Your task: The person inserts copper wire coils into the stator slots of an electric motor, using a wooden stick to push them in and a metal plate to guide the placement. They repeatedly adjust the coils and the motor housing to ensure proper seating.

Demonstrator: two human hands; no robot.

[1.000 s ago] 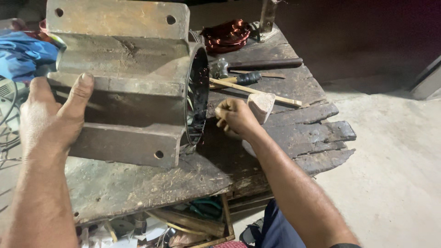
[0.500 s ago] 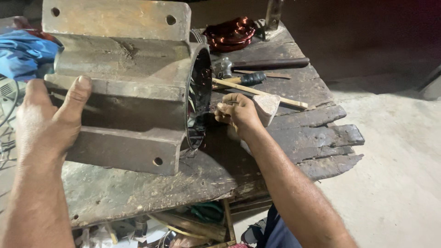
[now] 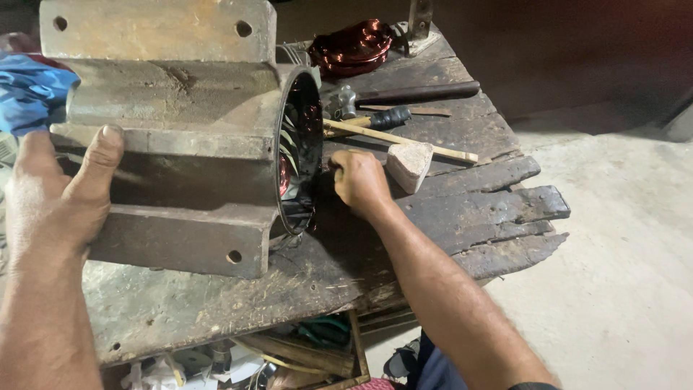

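A large grey metal motor housing [image 3: 173,137] lies on its side on a worn wooden workbench [image 3: 462,217]. Its round open end faces right and shows copper windings and pale strips inside. My left hand [image 3: 58,198] presses flat against the housing's left end, thumb up along its side. My right hand [image 3: 359,180] is closed at the rim of the opening, fingers curled toward the windings; what it pinches is hidden.
Behind my right hand lie a pale wooden block [image 3: 409,165], a thin wooden stick [image 3: 404,137], a black-handled tool [image 3: 386,118] and a hammer [image 3: 404,95]. A coil of copper wire [image 3: 351,47] sits at the back. Blue cloth [image 3: 29,90] is at the left. Clutter fills the shelf below.
My right hand has moved left from beside the wooden block to the rim of the housing's opening. My left hand has stayed on the housing's end.
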